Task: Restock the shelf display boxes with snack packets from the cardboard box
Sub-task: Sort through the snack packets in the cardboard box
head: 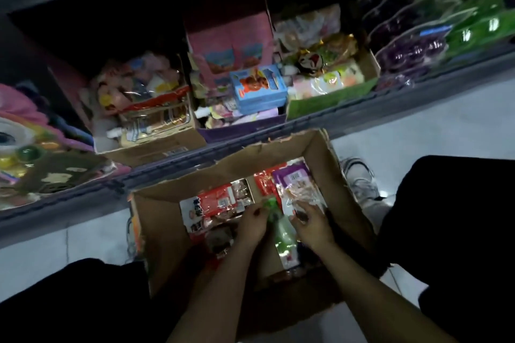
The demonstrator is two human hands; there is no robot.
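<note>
- Crouching over an open cardboard box [164, 237] on the pale floor, the person reaches both bare forearms down into it.
- Left hand [250, 224] has fingers curled around the top of a green-and-clear packet [282, 234]; right hand [313, 224] pinches the same packet from the other side.
- Red packets [220, 200] and a purple packet [292, 175] lie loose in the box beyond the hands.
- A white sneaker [359, 178] stands just right of the box.
- On the dim shelf behind sit display boxes: a brown one [150, 145] at left, a purple one [239, 128] with a blue carton [259, 89] on its contents, a green one [328, 97] at right.
</note>
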